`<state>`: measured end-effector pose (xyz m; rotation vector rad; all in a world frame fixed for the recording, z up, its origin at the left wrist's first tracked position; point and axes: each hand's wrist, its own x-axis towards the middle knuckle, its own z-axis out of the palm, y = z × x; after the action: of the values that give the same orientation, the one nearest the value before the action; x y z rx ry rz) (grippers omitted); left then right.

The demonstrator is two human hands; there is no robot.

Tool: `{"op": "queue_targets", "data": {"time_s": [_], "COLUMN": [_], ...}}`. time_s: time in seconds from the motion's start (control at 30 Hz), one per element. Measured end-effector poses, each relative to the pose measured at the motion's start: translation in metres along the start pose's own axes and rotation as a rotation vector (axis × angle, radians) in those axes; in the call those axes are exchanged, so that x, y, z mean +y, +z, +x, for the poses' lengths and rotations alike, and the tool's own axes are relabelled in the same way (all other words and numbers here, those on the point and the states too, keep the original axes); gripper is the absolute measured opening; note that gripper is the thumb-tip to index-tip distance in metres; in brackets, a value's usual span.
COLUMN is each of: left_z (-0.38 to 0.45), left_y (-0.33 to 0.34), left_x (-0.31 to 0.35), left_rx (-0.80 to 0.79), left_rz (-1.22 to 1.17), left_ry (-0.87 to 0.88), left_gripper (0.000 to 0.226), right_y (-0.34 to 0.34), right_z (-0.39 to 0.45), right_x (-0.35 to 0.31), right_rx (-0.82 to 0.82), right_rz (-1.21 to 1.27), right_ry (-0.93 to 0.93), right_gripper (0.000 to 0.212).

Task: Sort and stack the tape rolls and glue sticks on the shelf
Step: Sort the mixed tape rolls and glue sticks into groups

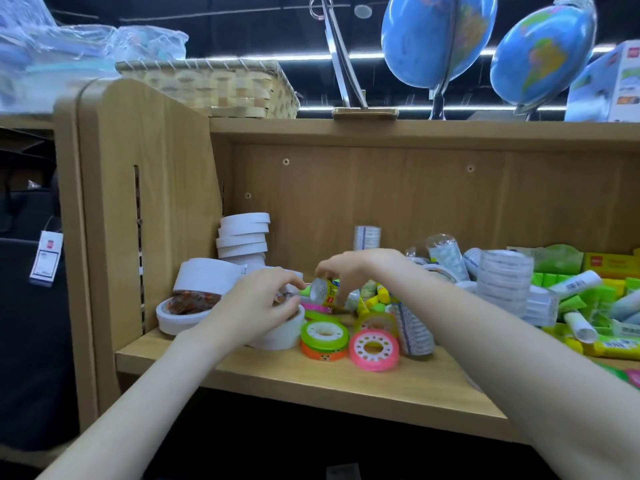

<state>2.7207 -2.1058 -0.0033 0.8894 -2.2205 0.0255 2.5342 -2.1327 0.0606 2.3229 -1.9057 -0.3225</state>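
Over the light wooden shelf board [311, 372], the right hand [346, 268] pinches a small clear-wrapped tube with a yellow label [327, 292] from above, fingers curled round its end; the left hand [258, 303] rests curled on a wide white tape roll [277, 336], its fingertips meeting near the tube; whether it grips anything I cannot tell; a green flat tape roll [323, 334] sits on an orange one, just beside a pink roll [374, 351]; a stack of white tape rolls [244, 237] stands at the back left corner.

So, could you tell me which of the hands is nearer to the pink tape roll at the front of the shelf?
Left, narrowly. The left hand rests over a white roll to the left of the pink tape roll; the right hand is above and behind it, pinching a small bottle.
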Motion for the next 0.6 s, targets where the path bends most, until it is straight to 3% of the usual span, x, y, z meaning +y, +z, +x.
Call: {"op": "queue_targets", "data": {"time_s": [0.2, 0.3, 0.43, 0.5, 0.6], "left_z": [-0.004, -0.002, 0.001, 0.002, 0.003], "left_y": [-0.003, -0.003, 0.001, 0.004, 0.008], "left_x": [-0.002, -0.004, -0.012, -0.016, -0.019], "left_rx": [0.077, 0.086, 0.103, 0.094, 0.111], "left_rz": [-0.01, 0.023, 0.088, 0.123, 0.142], "left_ry": [0.005, -0.008, -0.062, -0.09, -0.108], "left_gripper": [0.03, 0.034, 0.024, 0.025, 0.025], "right_y": [0.011, 0.014, 0.01, 0.008, 0.005], "right_z": [0.013, 0.01, 0.003, 0.0, -0.003], "right_x": [0.009, 0.021, 0.034, 0.035, 0.036], "right_rx": [0.075, 0.259, 0.501, 0.473, 0.385], "right_rz": [0.076, 0.229, 0.508, 0.576, 0.449], "right_ry": [-0.014, -0.023, 0.019, 0.051, 0.117], "right_gripper": [0.07, 0.066, 0.055, 0.05, 0.048]}}
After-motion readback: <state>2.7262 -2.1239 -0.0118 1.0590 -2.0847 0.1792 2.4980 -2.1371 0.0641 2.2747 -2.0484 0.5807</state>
